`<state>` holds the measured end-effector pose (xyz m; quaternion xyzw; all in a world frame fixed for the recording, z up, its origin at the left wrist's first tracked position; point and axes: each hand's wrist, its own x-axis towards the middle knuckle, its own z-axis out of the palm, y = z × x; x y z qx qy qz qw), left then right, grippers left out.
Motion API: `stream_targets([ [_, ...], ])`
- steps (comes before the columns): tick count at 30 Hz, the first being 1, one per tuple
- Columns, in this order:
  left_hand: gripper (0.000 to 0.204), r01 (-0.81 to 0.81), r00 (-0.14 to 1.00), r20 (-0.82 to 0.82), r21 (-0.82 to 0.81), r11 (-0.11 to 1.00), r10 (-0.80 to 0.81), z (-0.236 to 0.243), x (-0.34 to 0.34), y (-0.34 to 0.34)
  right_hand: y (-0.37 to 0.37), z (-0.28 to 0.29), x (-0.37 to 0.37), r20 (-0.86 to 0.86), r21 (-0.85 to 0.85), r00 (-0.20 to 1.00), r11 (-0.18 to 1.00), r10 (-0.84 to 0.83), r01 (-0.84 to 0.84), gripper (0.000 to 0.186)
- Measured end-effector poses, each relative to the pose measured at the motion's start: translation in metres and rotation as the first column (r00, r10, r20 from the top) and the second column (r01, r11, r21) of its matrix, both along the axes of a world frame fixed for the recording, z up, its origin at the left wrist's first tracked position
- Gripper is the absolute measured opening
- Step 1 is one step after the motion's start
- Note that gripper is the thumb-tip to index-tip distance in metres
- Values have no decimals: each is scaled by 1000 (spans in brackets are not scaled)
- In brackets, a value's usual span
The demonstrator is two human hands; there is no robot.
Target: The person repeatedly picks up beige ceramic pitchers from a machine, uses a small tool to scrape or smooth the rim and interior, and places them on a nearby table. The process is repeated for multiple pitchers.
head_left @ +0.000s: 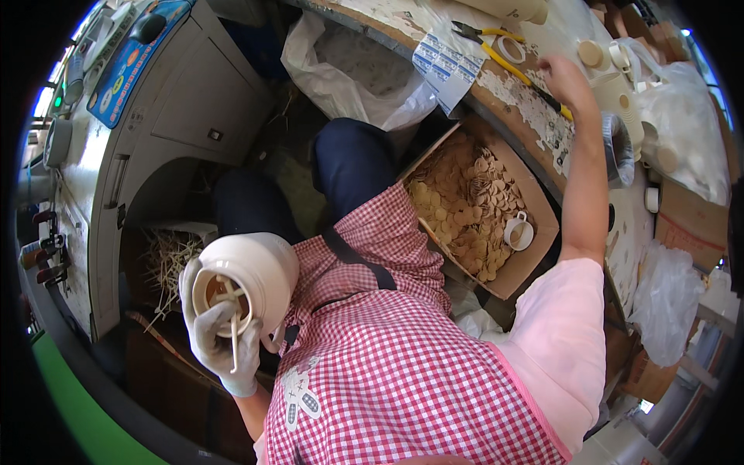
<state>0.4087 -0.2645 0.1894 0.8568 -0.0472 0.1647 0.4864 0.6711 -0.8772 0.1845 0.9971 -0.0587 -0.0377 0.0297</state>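
A cream, rounded, hollow plastic vessel point(271, 263) is tilted above the person's left thigh, its round open mouth turned back toward the wearer, with a thin cream plastic rod point(235, 345) standing out of that mouth from a crosspiece inside. The left hand point(223, 333), in a pale grey fabric glove, is closed around the mouth end of the vessel, its fingers bent over the rim and beside the rod. The bare right hand point(564, 81) is well apart from the vessel, far out over the pale, worn worktable point(554, 143), near a yellow-handled tool point(508, 66) and a flat white ring point(511, 49); its fingers are curled and small in this view, so I cannot tell whether they hold anything. Between the two arms, beyond the red-and-white checked apron point(403, 349), a brown cardboard box point(529, 271) holds many flat tan discs point(465, 201) and one white cup-shaped piece point(518, 232). Above the knees in the view lies an open white plastic bag point(318, 66); a grey metal cabinet point(190, 101) stands to the left, with a heap of thin pale sticks point(167, 263) beneath it.
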Motion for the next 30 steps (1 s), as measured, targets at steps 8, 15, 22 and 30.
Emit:
stream_targets([
  [8, 47, -113, 993, 9, -94, 989, 114, 15, 1, 25, -100, -58, -44, 73, -81, 978, 978, 196, -190, 40],
  [15, 47, 142, 979, 98, 302, 943, -179, 48, 17, 72, 47, -18, -64, 164, 984, 924, 121, -346, -129, 35],
  [22, 44, 251, 941, 129, 349, 903, -311, 41, 18, 63, 363, 30, -156, 122, 879, 658, 226, 743, -419, 24],
  [30, 37, 282, 927, 92, 469, 837, -363, 28, 3, 51, 423, 59, -179, 174, 104, 334, 320, 926, -942, 17],
])
